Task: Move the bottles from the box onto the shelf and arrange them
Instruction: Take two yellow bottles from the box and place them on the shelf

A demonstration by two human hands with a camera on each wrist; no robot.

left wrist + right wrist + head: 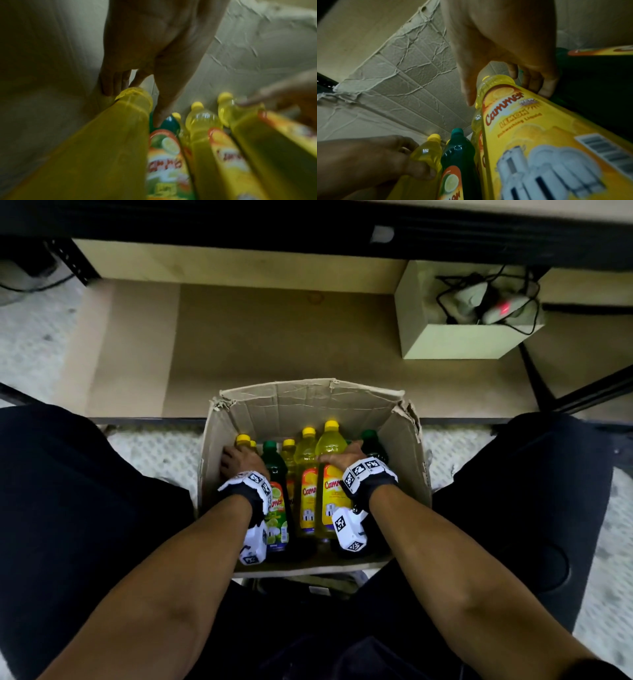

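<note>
A low wooden shelf (308, 337) lies past a torn cardboard box (404, 460) on the floor, which holds upright yellow and green bottles. The right hand (346, 455) curls its fingers around the shoulder of a tall yellow bottle (330, 474) near the box's right side. The left hand (239, 462) wraps a yellow bottle at the left wall (244, 441), beside a green bottle (275, 470).

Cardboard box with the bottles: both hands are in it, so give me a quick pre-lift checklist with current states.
1. Right hand curled round tall yellow lemon bottle: ok.
2. Left hand holding yellow-capped bottle by the box's left wall: ok.
3. Neighbouring green lime bottle upright: ok.
4. Brown wooden shelf board has bare space ahead: ok.
5. Torn cardboard box rim clear of the lift path: cannot tell.
</note>
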